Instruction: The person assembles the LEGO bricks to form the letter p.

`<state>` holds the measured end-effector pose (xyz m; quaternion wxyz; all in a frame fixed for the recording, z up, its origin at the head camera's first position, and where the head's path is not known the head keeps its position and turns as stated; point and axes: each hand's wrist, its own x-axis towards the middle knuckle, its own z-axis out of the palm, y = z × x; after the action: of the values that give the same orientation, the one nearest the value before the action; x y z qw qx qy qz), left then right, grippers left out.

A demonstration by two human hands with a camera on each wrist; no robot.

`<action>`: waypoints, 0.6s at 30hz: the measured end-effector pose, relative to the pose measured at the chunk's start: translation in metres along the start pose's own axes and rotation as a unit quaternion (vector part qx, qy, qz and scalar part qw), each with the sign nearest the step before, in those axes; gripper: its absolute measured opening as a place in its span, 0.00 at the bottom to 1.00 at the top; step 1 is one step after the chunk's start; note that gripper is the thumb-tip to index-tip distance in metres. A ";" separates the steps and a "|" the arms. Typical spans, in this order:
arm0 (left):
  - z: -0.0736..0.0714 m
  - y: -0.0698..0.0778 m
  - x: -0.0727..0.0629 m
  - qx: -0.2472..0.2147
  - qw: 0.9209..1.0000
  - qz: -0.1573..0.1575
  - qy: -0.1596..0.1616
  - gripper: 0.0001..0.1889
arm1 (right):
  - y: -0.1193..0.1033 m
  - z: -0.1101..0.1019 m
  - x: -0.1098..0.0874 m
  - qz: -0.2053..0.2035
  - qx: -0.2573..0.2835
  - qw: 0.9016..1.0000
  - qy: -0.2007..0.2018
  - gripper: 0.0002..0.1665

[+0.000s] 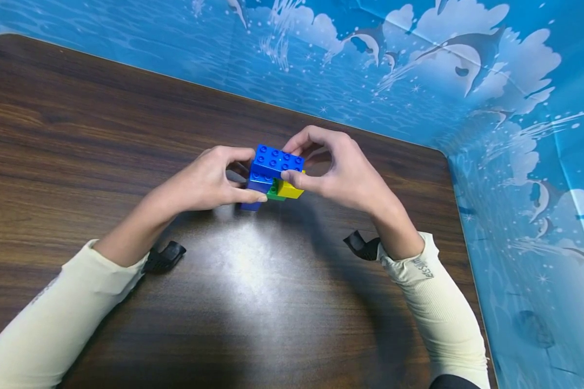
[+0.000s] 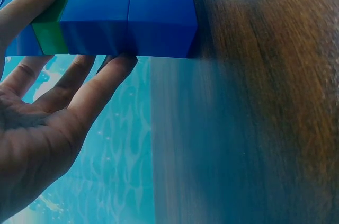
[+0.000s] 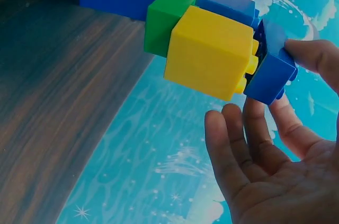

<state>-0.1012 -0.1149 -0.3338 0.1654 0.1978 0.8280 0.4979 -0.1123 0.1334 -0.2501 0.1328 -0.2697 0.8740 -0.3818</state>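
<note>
My left hand (image 1: 201, 181) grips a stack of toy building bricks between its thumb and fingers. At the stack's foot are two blue bricks (image 2: 130, 23), standing on the table. Above them a green brick (image 3: 167, 20) juts to the right. A yellow brick (image 3: 209, 52) and another blue brick (image 3: 225, 6) sit side by side on the green one. My right hand (image 1: 343, 167) pinches a longer blue brick (image 1: 277, 161) between thumb and fingers. That brick lies over both upper bricks, slightly tilted, with the yellow studs showing in a narrow gap beneath it.
The dark wood-grain table (image 1: 126, 129) spreads around the stack. Behind it and along its right side hangs a blue sheet (image 1: 311, 65) printed with dolphins. A black strap piece (image 1: 165, 256) shows at the left wrist, and another black piece (image 1: 361, 246) at the right.
</note>
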 end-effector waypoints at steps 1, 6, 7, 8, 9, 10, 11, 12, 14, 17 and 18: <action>0.000 0.000 0.000 0.000 1.000 0.000 0.000 0.24 | 0.000 0.001 0.000 -0.001 0.000 1.000 -0.003 0.17; 0.000 0.000 -0.001 -0.004 1.000 0.001 -0.001 0.23 | 0.000 0.003 -0.001 -0.007 -0.002 1.000 -0.014 0.17; 0.000 0.000 0.000 -0.005 1.000 0.002 -0.001 0.23 | 0.001 0.003 -0.001 -0.009 -0.003 1.000 -0.015 0.17; 0.000 0.000 0.000 -0.005 1.000 0.002 -0.002 0.23 | 0.001 0.004 -0.001 -0.011 -0.002 1.000 -0.016 0.17; 0.000 0.001 0.000 -0.005 1.000 0.003 -0.002 0.23 | 0.001 0.004 0.000 -0.012 -0.003 1.000 -0.017 0.17; 0.000 0.001 0.000 -0.004 1.000 0.003 -0.002 0.23 | 0.002 0.003 0.000 -0.014 -0.004 1.000 -0.018 0.17; 0.000 0.001 0.000 -0.003 1.000 0.003 -0.002 0.23 | 0.002 0.003 0.000 -0.016 -0.005 1.000 -0.019 0.17; 0.000 0.001 0.000 -0.003 1.000 0.003 -0.002 0.23 | 0.002 0.003 0.000 -0.018 -0.006 1.000 -0.019 0.17; 0.000 0.001 0.000 -0.003 1.000 0.003 -0.004 0.23 | 0.002 0.003 0.000 -0.022 -0.008 1.000 -0.018 0.17; -0.001 0.001 0.000 -0.003 1.000 0.002 -0.004 0.23 | 0.002 0.002 0.000 -0.032 -0.014 0.999 -0.015 0.17; -0.001 0.001 0.000 -0.004 1.000 0.002 -0.004 0.23 | 0.002 0.002 0.000 -0.035 -0.017 0.999 -0.013 0.16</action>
<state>-0.1012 -0.1153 -0.3329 0.1688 0.2012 0.8250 0.5004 -0.1118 0.1329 -0.2529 0.1263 -0.3078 0.8686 -0.3673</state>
